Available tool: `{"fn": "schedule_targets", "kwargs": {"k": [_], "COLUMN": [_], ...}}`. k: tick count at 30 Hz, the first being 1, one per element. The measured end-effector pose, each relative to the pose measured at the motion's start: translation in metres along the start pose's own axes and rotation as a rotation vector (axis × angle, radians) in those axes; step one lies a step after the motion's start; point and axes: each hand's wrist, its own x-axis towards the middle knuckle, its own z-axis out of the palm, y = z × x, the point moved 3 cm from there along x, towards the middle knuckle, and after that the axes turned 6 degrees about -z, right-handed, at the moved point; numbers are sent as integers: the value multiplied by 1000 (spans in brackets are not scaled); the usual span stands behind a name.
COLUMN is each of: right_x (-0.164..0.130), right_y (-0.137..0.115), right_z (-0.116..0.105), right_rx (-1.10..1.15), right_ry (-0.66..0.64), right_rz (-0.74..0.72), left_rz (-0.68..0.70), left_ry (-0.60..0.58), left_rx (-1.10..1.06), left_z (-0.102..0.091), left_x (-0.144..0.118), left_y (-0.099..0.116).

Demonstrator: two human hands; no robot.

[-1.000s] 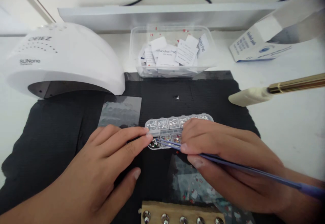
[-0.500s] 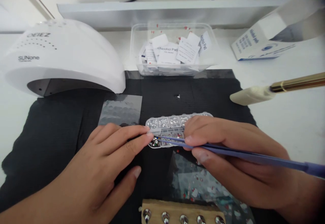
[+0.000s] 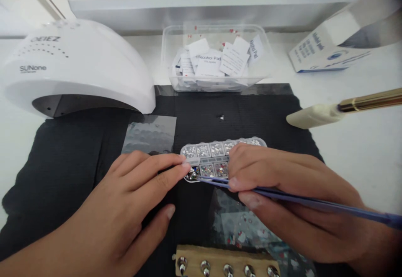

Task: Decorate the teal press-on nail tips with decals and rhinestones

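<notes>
A clear plastic rhinestone case (image 3: pixel 205 160) with two rows of small compartments lies on the black mat (image 3: pixel 194 117). The index and middle fingertips of my left hand (image 3: pixel 138 197) hold its raised small lid at the left end; that thumb is apart, above the mat. My right hand (image 3: pixel 282 197) pinches blue-purple tweezers (image 3: pixel 314 203), their tips at the front-left compartment of dark and coloured stones. Part of the case's right half is hidden behind my right hand. Whether a stone sits between the tips is too small to tell.
A white nail lamp (image 3: pixel 94 67) stands at the left, beside a sheet of clear stickers (image 3: pixel 150 132). Behind are a clear tub (image 3: pixel 171 80) of alcohol pads and a box (image 3: pixel 317 50). A bottle (image 3: pixel 317 115) lies right. In front are sticker sheets (image 3: pixel 238 222) and a wooden stand (image 3: pixel 194 254).
The tweezer tips have shifted slightly right and toward me at the front-left compartment. My left hand keeps its hold on the lid. The view has tilted slightly.
</notes>
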Motion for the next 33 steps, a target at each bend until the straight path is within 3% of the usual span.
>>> {"fn": "schedule_targets", "kwargs": {"k": [17,26,33], "right_x": [0,-1,-1], "right_y": [-1,3,2], "right_z": [2,1,-1], "right_rx": [5,5,24], "right_ry": [0,4,-2], "right_rz": [6,15,51], "left_rz": [1,23,12], "left_ry": [18,-76,-53], "left_rx": [-16,20,24], "left_z": [1,-1,-1], "left_x": [0,-1,-2], "left_y": [0,-2,-1]}}
